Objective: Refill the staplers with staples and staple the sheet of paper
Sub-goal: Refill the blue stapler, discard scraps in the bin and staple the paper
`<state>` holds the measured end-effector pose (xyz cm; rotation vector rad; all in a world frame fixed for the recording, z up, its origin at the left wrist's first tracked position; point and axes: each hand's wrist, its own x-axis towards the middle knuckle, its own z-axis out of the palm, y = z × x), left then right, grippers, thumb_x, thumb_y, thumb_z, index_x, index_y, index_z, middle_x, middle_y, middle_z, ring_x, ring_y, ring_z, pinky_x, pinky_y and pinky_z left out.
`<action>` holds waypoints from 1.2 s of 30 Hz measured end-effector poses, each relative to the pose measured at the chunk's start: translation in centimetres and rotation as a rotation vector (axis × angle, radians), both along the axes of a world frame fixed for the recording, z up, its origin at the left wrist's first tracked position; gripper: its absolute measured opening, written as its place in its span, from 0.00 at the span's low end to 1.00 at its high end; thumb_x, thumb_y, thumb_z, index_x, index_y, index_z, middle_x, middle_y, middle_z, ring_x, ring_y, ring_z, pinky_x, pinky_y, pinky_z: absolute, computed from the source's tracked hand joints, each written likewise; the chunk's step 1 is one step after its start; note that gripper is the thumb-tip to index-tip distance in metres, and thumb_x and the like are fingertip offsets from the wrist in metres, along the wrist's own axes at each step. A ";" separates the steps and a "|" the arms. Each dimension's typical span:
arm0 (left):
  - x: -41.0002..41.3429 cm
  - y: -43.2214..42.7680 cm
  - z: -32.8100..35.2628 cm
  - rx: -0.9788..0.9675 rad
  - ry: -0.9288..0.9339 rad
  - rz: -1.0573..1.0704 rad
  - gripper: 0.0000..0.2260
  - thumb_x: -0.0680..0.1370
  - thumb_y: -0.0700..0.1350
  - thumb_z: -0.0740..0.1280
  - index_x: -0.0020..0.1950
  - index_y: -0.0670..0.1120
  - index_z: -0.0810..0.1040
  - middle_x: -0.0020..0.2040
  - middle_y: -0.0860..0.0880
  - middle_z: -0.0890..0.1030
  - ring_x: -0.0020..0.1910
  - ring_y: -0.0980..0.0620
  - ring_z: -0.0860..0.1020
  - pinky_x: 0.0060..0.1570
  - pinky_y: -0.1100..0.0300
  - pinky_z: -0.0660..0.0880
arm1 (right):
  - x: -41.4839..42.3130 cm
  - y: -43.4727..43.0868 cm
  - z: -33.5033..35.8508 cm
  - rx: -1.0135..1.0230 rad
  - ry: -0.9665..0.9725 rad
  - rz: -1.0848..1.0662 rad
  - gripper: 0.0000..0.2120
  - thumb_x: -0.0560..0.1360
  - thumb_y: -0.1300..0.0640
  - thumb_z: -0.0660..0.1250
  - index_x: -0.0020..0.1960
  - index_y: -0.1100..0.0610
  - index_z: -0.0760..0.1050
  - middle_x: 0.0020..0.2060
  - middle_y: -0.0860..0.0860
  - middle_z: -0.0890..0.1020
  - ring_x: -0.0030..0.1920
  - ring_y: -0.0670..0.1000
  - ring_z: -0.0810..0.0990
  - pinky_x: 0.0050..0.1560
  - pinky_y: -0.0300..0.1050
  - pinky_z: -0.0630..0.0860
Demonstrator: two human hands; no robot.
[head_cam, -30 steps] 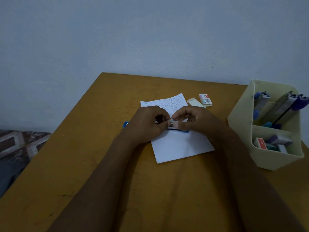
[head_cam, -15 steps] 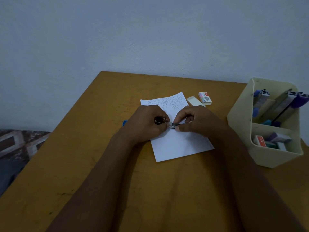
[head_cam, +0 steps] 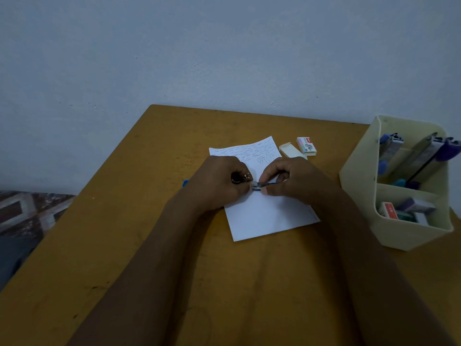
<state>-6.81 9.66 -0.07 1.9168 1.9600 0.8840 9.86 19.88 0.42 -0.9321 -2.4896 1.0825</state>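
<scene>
Right at the centre, a small stapler sits between both hands, just above the sheet of paper lying on the wooden table. Only a thin dark-and-metal sliver of it shows; the rest is buried under knuckles, so whether its magazine is open I cannot tell. A blue tip peeks out left of the wrist, possibly part of the same stapler.

The left hand is curled closed around the stapler's body, steadying it. The right hand has thumb and forefinger pinched together on the narrow metal part, and by the look of it this is the loading step, feeding or seating a strip of staples.

Beyond the paper, an open cream box and a printed staple box wait near the far edge. Off to the right, the cream organizer holds more staplers upright, with small boxes in its front compartment.

The risks here: a staple strip is brittle, so a squeeze off-line could snap it or scatter pieces onto the page. Seat it crooked in the channel and the stapler may well jam. And if the spring-loaded part slips, those pinching fingers are right in the way.
</scene>
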 end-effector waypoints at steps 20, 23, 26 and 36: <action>-1.1 -0.2 -0.1 0.017 -0.132 0.005 0.07 0.71 0.42 0.75 0.48 0.47 0.84 0.44 0.52 0.83 0.42 0.56 0.80 0.47 0.53 0.78 | 0.0 0.1 -0.4 0.091 0.051 0.062 0.10 0.68 0.63 0.74 0.44 0.51 0.79 0.41 0.44 0.80 0.41 0.35 0.76 0.40 0.25 0.69; -1.2 -0.1 -0.1 0.009 -0.149 -0.001 0.07 0.71 0.42 0.75 0.49 0.47 0.84 0.45 0.52 0.84 0.42 0.58 0.80 0.47 0.56 0.79 | -0.2 -0.1 -0.4 0.171 0.018 0.129 0.12 0.69 0.65 0.72 0.46 0.48 0.79 0.43 0.46 0.81 0.44 0.39 0.76 0.43 0.28 0.70; -1.2 -0.1 -0.1 0.005 -0.152 -0.016 0.07 0.71 0.41 0.75 0.48 0.47 0.84 0.44 0.53 0.84 0.41 0.58 0.80 0.46 0.58 0.78 | -0.4 -0.3 -0.6 0.261 0.001 0.167 0.14 0.71 0.65 0.69 0.53 0.51 0.81 0.46 0.53 0.81 0.47 0.49 0.77 0.48 0.42 0.74; -1.4 -0.2 -0.1 -0.024 -0.199 -0.006 0.07 0.71 0.40 0.75 0.46 0.49 0.83 0.42 0.55 0.83 0.41 0.60 0.80 0.46 0.62 0.78 | 0.2 0.0 -0.6 0.252 0.043 0.092 0.07 0.68 0.62 0.73 0.42 0.51 0.81 0.41 0.48 0.81 0.42 0.41 0.77 0.40 0.26 0.70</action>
